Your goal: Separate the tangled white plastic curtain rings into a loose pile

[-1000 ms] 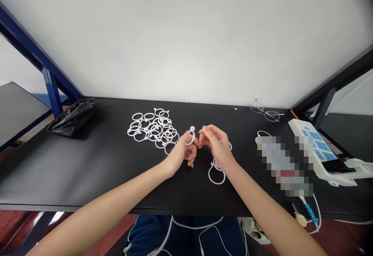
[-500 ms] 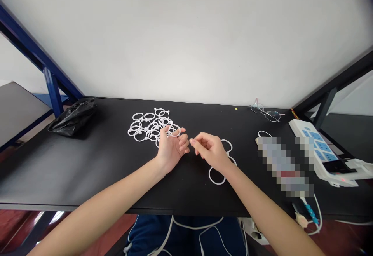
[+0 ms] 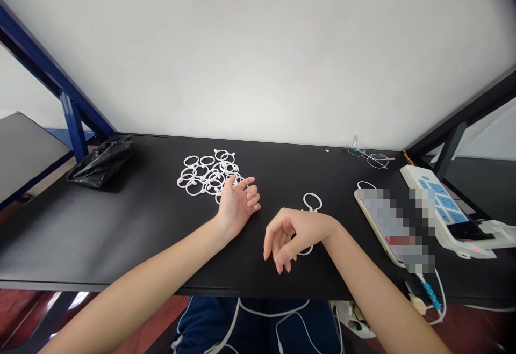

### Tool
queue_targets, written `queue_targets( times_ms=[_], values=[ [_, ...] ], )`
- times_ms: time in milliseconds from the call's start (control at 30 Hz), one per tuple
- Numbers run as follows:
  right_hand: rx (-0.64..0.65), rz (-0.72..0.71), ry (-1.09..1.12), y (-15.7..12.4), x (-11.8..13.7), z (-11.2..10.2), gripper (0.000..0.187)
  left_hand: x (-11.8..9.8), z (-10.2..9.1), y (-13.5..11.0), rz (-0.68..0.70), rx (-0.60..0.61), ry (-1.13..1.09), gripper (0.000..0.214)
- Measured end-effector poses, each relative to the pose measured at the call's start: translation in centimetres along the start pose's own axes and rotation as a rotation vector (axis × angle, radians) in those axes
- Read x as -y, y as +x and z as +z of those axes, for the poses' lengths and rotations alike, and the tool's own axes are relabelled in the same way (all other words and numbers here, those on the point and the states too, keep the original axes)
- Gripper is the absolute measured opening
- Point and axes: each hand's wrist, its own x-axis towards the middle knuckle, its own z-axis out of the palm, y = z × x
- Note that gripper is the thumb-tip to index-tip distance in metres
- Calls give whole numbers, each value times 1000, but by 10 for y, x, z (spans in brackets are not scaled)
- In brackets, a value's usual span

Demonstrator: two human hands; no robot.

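Note:
My left hand lies palm up on the black table, its fingers loosely bent and the thumb apart. No object shows in it. Just behind its thumb and index finger is a heap of white plastic rings with small knobs, partly covered by the hand. My right hand hangs with fingers curved down and a gap beside the thumb; nothing can be seen between them. Beneath and behind this hand are more white rings, partly hidden by it.
At right lie a phone with a cable and a white power strip. Eyeglasses rest near the wall at the back. A crumpled black plastic bag sits at the far left beside a blue metal post.
My right hand has drawn away from my left, moving right and toward me, and its pinched fingers have parted. A ring that overlapped my left fingers no longer shows in front of them.

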Motion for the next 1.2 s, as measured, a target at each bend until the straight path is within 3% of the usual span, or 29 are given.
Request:
queue_targets(
  times_ms=[200,600,667,800,867,1033,1200],
  values=[
    [-105,1,-51,6,-4,-2,26,1,2,-2,-21,72,85,35],
    [-394,-77,-34,11,-11,-6,24,2,1,-1,-2,81,87,45],
    [-327,-52,-6,7,-8,-6,23,1,2,-2,1,76,79,45],
    [76,95,76,-3,0,-7,25,1,2,-2,-13,83,84,44],
    [182,178,56,-6,3,-7,25,1,2,-2,-14,88,85,44],
    [175,269,-43,-4,2,-7,18,1,1,-1,-11,97,91,43],
    [11,228,-113,-1,-1,-9,22,1,1,-2,-15,92,92,40]
  ],
)
